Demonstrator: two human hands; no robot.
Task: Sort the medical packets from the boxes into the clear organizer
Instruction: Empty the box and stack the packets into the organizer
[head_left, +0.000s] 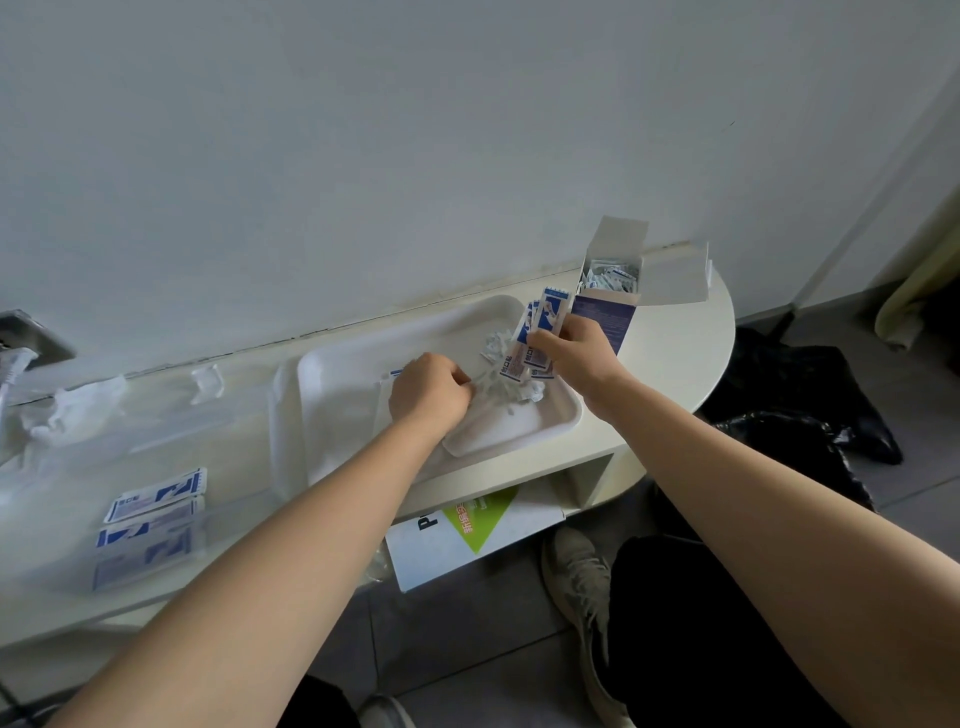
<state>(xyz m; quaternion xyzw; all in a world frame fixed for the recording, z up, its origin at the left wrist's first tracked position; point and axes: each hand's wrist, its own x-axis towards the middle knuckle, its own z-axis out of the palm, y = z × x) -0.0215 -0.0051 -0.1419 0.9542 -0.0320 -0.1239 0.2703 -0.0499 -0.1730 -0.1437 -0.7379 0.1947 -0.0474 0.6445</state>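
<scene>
In front of you a white tray (363, 338) sits on a white table (675, 338) against the wall (363, 156). Beneath the table leans a white carton (415, 551) with a green label (483, 519). Your grey shoe (576, 577) rests on the tiled floor (467, 639) near you, with black bags (810, 431) farther right.

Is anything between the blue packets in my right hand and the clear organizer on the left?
Yes. Your left hand, gripping small white packets in the white tray, and its forearm cross the path from the blue packets in your right hand to the clear organizer. Lift over them.
</scene>
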